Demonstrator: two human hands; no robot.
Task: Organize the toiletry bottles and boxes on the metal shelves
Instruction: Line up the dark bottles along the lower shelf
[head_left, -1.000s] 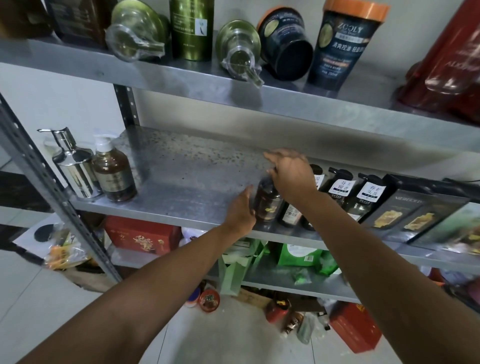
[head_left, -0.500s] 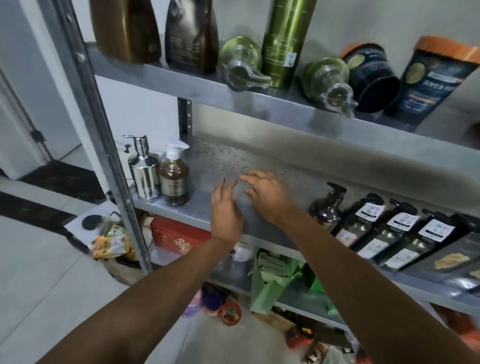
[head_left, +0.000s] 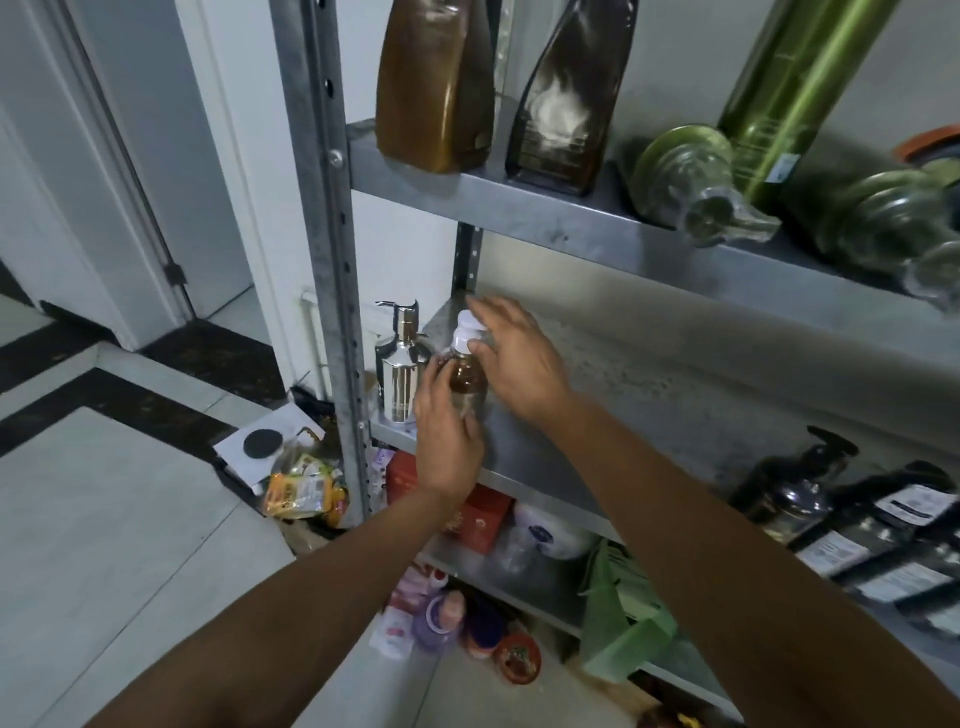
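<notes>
A brown bottle with a white pump (head_left: 466, 375) stands at the left end of the middle metal shelf (head_left: 597, 415), next to a chrome pump bottle (head_left: 397, 379). My left hand (head_left: 447, 441) wraps round the brown bottle's body from the front left. My right hand (head_left: 519, 358) hovers at its pump with fingers spread and the thumb by the neck. At the shelf's right end stand a dark pump bottle (head_left: 795, 493) and a row of dark bottles with white labels (head_left: 904, 514).
The upper shelf (head_left: 519, 208) carries a brown bottle (head_left: 431, 88), a dark bottle (head_left: 566, 98), a tall green bottle (head_left: 789, 88) and clear green bottles lying down (head_left: 691, 182). Below are a red box (head_left: 483, 514) and green bags (head_left: 623, 613). Packets lie on the floor (head_left: 301, 488).
Both hands let go of the dark pump bottle at the right, crossed the bare shelf to the left, and now meet at the brown white-pump bottle. The view swung left.
</notes>
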